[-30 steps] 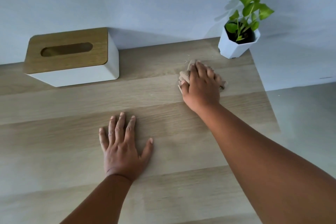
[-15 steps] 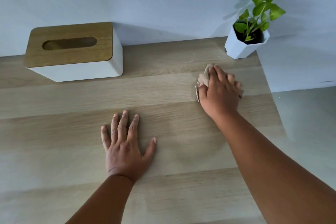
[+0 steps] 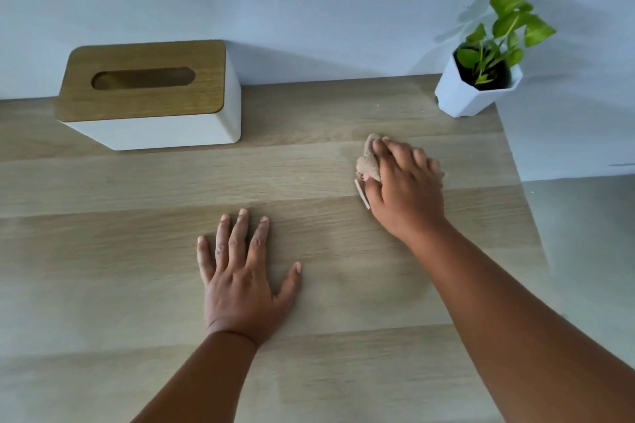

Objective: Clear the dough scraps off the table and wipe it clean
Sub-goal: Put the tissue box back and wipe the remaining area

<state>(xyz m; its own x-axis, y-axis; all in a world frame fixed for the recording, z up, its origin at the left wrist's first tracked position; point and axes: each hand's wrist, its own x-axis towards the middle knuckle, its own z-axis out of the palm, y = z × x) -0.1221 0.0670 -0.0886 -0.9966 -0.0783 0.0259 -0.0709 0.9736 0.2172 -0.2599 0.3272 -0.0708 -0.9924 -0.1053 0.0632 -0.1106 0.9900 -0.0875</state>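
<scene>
The left hand (image 3: 240, 285) lies flat, fingers spread, on the wooden table (image 3: 103, 251). The right hand (image 3: 405, 189) presses a crumpled beige cloth (image 3: 369, 161) onto the boards — between a white tissue box (image 3: 151, 96) and a potted plant (image 3: 488, 69).

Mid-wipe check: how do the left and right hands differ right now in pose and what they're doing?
The left hand lies flat on the table with fingers spread and holds nothing; the right hand is curled over a beige cloth, pressing it down. The left hand sits nearer the person; the right hand reaches farther, towards the potted plant. Both rest palm down on the wood.
</scene>
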